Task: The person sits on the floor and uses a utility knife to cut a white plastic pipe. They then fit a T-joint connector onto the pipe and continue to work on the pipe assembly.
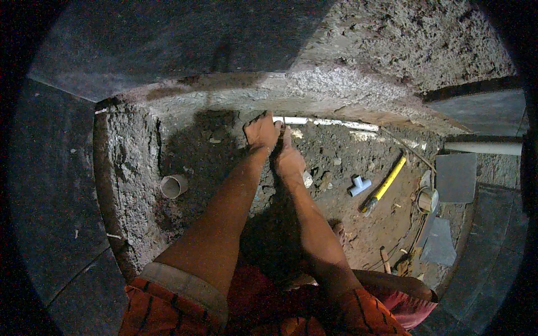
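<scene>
A thin white pipe (330, 122) runs along the foot of the far wall, partly coated with dirt. My left hand (261, 133) is closed around its left end, fingers curled down and mostly hidden. Just to the right, my right hand (290, 161) reaches up to the same end, its fingers drawn together at the pipe's underside. A thin dark sliver shows by those fingertips; I cannot make out what it is. Loose dark soil (207, 148) surrounds both hands. To the right lie a grey-blue T-shaped pipe fitting (360, 186) and a yellow-handled tool (388, 182) with a dark lower end.
An open round pipe stub (174, 186) stands in the soil at left, beside a rough concrete edge (131, 185). At right are a small round container (427, 200), grey tile pieces (457, 178) and a thicker white pipe (485, 147). Dark slabs border the pit.
</scene>
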Available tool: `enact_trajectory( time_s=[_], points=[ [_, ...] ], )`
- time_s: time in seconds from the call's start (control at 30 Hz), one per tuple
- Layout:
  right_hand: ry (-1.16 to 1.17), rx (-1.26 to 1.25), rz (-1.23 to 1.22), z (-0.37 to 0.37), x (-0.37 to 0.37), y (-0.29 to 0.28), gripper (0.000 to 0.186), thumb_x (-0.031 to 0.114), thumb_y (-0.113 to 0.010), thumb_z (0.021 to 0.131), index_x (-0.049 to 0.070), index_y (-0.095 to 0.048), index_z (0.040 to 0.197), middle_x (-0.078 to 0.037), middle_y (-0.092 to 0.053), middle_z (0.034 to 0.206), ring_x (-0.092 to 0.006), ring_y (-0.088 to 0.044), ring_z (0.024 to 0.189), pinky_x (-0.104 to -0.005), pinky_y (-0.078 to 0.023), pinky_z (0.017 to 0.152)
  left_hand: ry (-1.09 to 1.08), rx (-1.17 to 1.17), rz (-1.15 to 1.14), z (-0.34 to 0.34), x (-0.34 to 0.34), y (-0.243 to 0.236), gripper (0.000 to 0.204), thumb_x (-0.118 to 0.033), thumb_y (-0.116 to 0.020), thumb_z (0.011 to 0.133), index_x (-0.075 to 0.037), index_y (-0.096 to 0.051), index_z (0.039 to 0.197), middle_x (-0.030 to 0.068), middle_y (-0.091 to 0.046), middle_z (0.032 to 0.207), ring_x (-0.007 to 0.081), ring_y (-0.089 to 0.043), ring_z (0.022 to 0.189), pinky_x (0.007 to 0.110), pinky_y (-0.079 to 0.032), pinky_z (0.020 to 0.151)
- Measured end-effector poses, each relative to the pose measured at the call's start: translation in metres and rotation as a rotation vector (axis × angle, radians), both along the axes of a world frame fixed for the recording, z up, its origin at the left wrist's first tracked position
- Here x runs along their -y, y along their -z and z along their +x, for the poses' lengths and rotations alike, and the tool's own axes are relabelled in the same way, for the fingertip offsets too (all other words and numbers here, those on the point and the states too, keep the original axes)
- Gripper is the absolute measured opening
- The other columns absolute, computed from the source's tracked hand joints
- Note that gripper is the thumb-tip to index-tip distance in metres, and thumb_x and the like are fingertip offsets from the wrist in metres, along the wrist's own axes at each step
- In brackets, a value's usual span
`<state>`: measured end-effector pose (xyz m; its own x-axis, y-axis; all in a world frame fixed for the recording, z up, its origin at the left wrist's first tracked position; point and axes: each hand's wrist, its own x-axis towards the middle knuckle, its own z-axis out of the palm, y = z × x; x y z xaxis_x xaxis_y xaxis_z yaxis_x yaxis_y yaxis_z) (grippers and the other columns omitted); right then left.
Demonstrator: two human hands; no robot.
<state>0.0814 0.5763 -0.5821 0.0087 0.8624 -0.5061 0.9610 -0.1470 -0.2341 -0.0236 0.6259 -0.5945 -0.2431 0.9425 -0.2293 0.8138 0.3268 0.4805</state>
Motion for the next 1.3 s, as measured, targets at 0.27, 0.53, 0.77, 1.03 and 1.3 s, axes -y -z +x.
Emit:
enact_trajectory(
  time_s=[0.27,0.53,0.77,1.03,1.3],
  points=[
    [0.017,-0.008,0.01,-0.005,-0.003,0.003,0.079,0.035,-0.046,0.102,0.028,-0.001,0.166,-0.023,-0.075,0.1,-0.0409,-0.074,0.082,-0.0547,-0.058,0.07,-0.013,-0.02,0.0,0.003,-0.002,0.003,0.043,-0.04,-0.068,0.092,-0.008,-0.067,0.119,0.0179,-0.076,0.099,0.0385,-0.073,0.094,0.051,-0.056,0.084],
    [0.015,-0.029,0.003,-0.001,-0.001,0.006,0.079,0.037,-0.046,0.102,0.03,-0.001,0.166,-0.023,-0.075,0.1,-0.0416,-0.074,0.084,-0.0565,-0.057,0.072,-0.012,-0.026,-0.027,0.003,-0.002,-0.002,0.045,-0.043,-0.066,0.092,-0.009,-0.066,0.121,0.0177,-0.076,0.1,0.0385,-0.073,0.095,0.051,-0.056,0.083],
    [0.016,-0.026,-0.023,-0.004,0.002,-0.005,0.082,0.034,-0.05,0.101,0.03,0.0,0.166,-0.022,-0.076,0.099,-0.0413,-0.074,0.085,-0.0561,-0.057,0.073,-0.018,-0.09,0.067,0.001,-0.001,0.014,0.051,-0.052,-0.067,0.09,-0.011,-0.066,0.121,0.0151,-0.077,0.097,0.0357,-0.074,0.09,0.051,-0.056,0.081],
    [0.017,-0.024,-0.016,-0.001,0.001,0.0,0.084,0.03,-0.052,0.099,0.03,-0.001,0.166,-0.021,-0.076,0.098,-0.0404,-0.074,0.083,-0.0557,-0.057,0.071,0.001,-0.049,0.008,0.003,-0.002,0.004,0.049,-0.045,-0.065,0.093,-0.008,-0.065,0.126,0.0181,-0.076,0.102,0.0376,-0.073,0.098,0.05,-0.055,0.084],
    [0.017,-0.019,0.006,0.001,0.004,0.008,0.083,0.03,-0.051,0.099,0.031,0.0,0.166,-0.022,-0.075,0.097,-0.0403,-0.074,0.082,-0.056,-0.057,0.07,-0.021,-0.029,-0.038,0.004,-0.003,-0.002,0.049,-0.047,-0.064,0.094,-0.01,-0.065,0.126,0.0183,-0.076,0.101,0.0372,-0.073,0.097,0.051,-0.055,0.084]
  ],
)
